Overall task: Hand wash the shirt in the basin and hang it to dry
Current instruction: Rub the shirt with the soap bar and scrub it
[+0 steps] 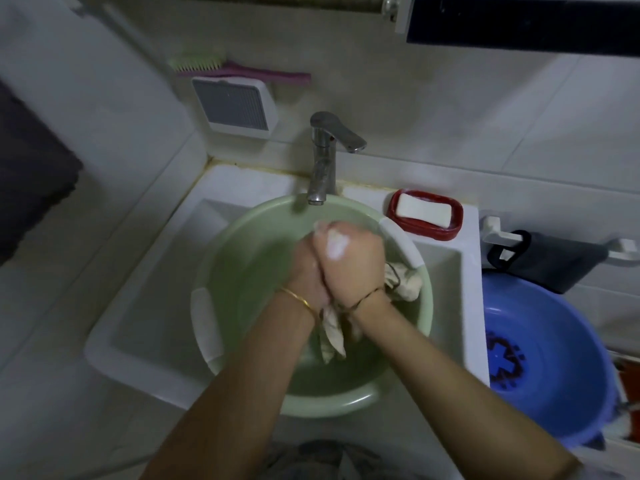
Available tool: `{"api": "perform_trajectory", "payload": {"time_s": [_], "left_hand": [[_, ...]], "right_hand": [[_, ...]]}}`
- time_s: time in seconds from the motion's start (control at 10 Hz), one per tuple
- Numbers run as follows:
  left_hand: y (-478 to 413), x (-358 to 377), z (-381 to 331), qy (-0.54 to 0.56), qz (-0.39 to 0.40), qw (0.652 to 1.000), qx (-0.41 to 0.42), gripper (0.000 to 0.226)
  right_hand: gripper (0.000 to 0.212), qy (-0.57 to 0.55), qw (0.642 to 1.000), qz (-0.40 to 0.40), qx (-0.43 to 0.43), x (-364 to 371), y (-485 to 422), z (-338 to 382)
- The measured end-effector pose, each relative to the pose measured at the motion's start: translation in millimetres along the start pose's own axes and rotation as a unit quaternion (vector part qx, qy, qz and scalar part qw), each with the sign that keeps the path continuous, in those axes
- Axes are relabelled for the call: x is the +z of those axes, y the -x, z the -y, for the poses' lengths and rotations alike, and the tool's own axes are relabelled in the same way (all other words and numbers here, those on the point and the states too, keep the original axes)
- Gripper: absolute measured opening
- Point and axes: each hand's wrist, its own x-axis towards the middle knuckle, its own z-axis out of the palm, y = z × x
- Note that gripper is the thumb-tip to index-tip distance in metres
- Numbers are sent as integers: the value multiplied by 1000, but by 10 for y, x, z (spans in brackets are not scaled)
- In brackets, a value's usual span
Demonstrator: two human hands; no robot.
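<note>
Scrubbing is the step in hand, by my judgement: the left hand (304, 271) and the right hand (349, 261) are pressed one against the other above the pale green round plastic basin (346, 407), which sits inside the white square sink (138, 323) under the chrome metal tap (323, 168). The fingers of both hands look curled inward and clamped on a bunch of the cream-coloured wet fabric shirt (332, 337); the fingertips themselves are hidden behind the hands and a little blurred. One part of the shirt hangs down from between the wrists into the basin, and another part lies against the right side of the rim. A patch of white foam (334, 247) sits on the right hand, so soap is probably in the cloth already. To do this step well, I think the hands should take two near parts of the cloth and rub one on the other with short strokes, low over the basin, so that foam falls back inside. Then a new part should be gathered, especially collar and cuffs, and the part at the rim pulled in. If more soap is needed, the white rectangular bar of soap (424, 211) lies in the red oval plastic dish (446, 233) just beside the basin. Rinsing, wringing and hanging are not yet done.
</note>
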Motion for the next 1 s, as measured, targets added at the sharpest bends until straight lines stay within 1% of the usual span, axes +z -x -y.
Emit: {"api": "perform_trajectory", "payload": {"time_s": [0.1,0.2,0.3,0.4,0.5,0.6,0.7,0.8,0.9,1.0], "left_hand": [[-43,5,44,-41,26,999,-12,34],[-54,-42,8,-127,40,991,-4,48],[-83,-265,-304,-294,86,949,71,60],[-76,-424,-497,-670,111,733,43,74],[-102,-458,-618,-778,99,612,98,44],[-147,-523,-788,-658,74,735,147,14],[-101,-513,-919,-511,67,839,172,20],[-86,-483,-967,-481,63,848,216,20],[-88,-527,-1003,-471,89,848,227,20],[-43,-628,-975,-551,190,802,132,23]], "right_hand": [[38,54,996,-63,-22,-19,-72,-85],[48,-35,995,-93,22,-236,-311,-269],[47,-102,989,-105,12,-317,-359,-330],[40,-128,987,-92,26,-395,-388,-381],[38,-130,990,-54,16,-462,-349,-394],[34,-117,992,46,-10,-554,-266,-345],[33,-31,963,265,-36,-649,-218,-298],[26,44,918,393,-18,-589,-256,-375],[27,-23,930,366,23,-598,-298,-469],[33,-265,901,332,91,-638,-282,-552]]}}
